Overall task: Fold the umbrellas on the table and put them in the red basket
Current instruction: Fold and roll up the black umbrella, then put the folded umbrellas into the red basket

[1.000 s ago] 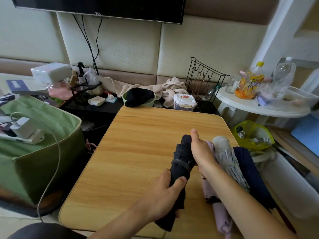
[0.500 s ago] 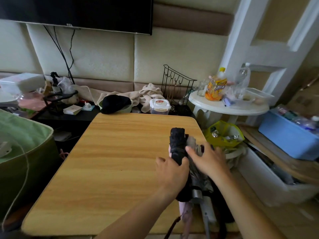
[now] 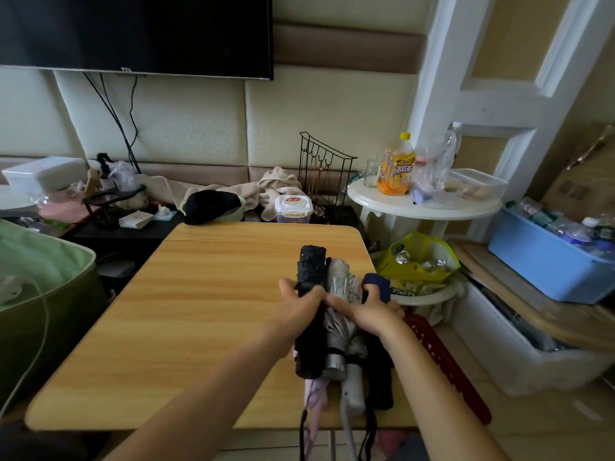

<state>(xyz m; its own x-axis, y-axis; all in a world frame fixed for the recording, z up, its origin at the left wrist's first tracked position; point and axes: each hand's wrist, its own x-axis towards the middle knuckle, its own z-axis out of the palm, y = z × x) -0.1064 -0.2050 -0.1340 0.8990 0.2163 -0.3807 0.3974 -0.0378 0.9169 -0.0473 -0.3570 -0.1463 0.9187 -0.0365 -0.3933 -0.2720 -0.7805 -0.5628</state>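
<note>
Several folded umbrellas lie bundled side by side at the right edge of the wooden table (image 3: 186, 311): a black umbrella (image 3: 311, 271), a silver-grey umbrella (image 3: 341, 284), a navy umbrella (image 3: 379, 286) and a pink umbrella (image 3: 316, 394) underneath. My left hand (image 3: 299, 311) grips the black umbrella around its middle. My right hand (image 3: 369, 309) lies over the silver-grey and navy umbrellas, fingers curled round them. The red basket (image 3: 446, 361) stands on the floor just right of the table, partly hidden by my right forearm.
A green fabric box (image 3: 40, 294) stands left of the table. Behind it are a black shelf with clutter and a wire rack (image 3: 321, 168). A white round side table (image 3: 422, 204) with bottles, a yellow bag (image 3: 419, 261) and a blue bin (image 3: 545, 261) crowd the right.
The view swung right and the red basket came into sight. My right hand moved from the black umbrella onto the silver-grey and navy ones; the bundle sits tighter together.
</note>
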